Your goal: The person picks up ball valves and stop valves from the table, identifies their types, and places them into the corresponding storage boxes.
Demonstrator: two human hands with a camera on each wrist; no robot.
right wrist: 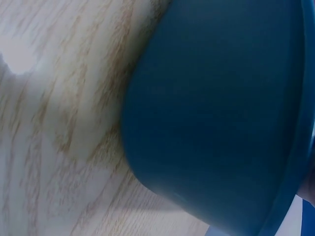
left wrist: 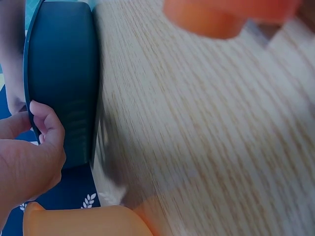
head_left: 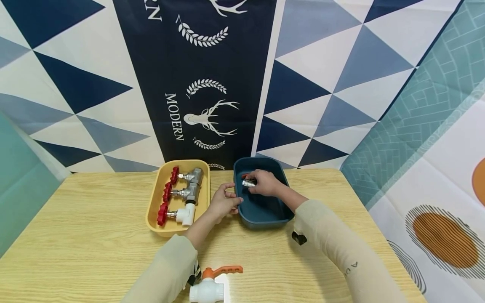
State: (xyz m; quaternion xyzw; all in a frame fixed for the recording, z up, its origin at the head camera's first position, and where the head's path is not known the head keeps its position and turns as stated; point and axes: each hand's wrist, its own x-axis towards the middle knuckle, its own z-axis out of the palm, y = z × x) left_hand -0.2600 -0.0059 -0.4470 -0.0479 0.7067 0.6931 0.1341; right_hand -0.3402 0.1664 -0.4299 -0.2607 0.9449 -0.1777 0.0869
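My right hand [head_left: 264, 183] reaches inside the dark blue bin [head_left: 261, 221] and holds a small metal valve with a red handle [head_left: 249, 183] near the bin's left wall. My left hand [head_left: 222, 203] grips the bin's left rim, and in the left wrist view its fingers [left wrist: 49, 123] bend at the rim and outer wall. The right wrist view shows mostly the bin's outer side [right wrist: 211, 113]; the valve is hidden there.
Left of the blue bin stands a yellow bin [head_left: 152, 210] with two metal valves [head_left: 185, 193] and a white valve [head_left: 185, 214], all with red handwheels. A white ball valve with an orange lever [head_left: 206, 290] lies at the table's front. Patterned cloth [head_left: 212, 84] hangs behind.
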